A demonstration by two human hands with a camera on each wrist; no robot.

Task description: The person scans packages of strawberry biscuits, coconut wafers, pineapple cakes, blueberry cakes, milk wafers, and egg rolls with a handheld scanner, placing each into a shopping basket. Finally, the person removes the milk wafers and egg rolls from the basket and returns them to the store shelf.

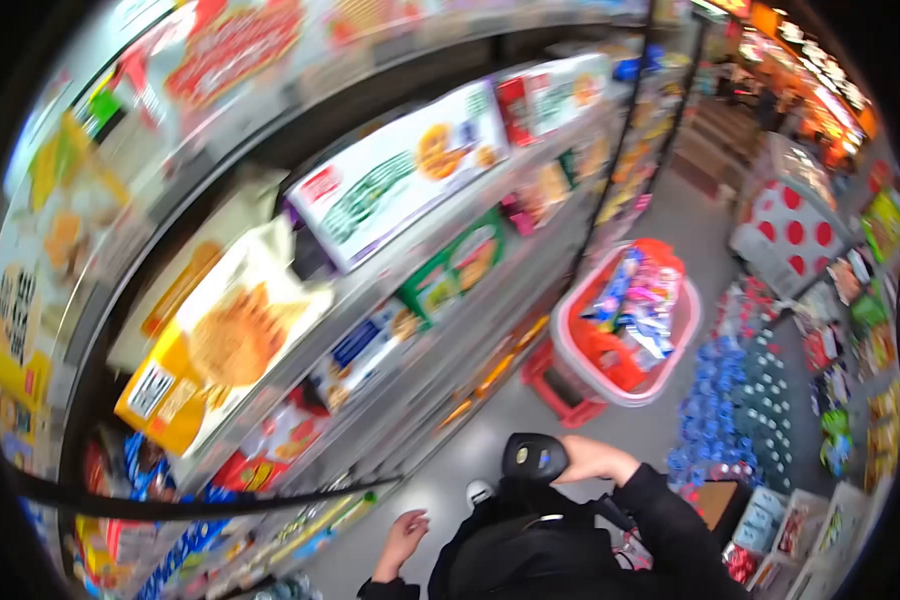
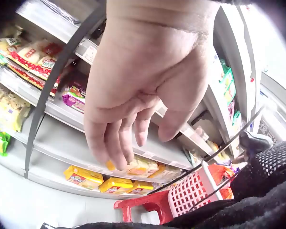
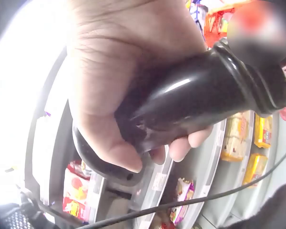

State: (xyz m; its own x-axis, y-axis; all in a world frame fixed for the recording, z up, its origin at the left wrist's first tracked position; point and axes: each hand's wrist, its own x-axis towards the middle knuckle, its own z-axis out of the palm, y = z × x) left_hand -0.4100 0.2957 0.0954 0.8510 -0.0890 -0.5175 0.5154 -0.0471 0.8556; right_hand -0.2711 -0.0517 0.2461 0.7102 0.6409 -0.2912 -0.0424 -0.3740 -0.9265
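A black handheld device (image 1: 533,458) is gripped in my right hand (image 1: 592,460), low in the head view. In the right wrist view the fingers and thumb of my right hand (image 3: 133,71) wrap around the glossy black body of the device (image 3: 181,95). My left hand (image 1: 404,538) hangs beside the shelves and holds nothing. The left wrist view shows the left hand (image 2: 143,90) with its fingers loosely bent, no object between them. Beyond my right hand stands a white-rimmed basket (image 1: 570,345) with colourful packets (image 1: 650,300) inside.
Shelves of packaged food run along the left, with a white box (image 1: 405,170) and a yellow-white bag (image 1: 225,340). A red stand (image 1: 570,395) is under the basket. Bins (image 1: 800,520) and hanging packets (image 1: 882,225) line the right. A thin black cable (image 3: 205,199) crosses the right wrist view.
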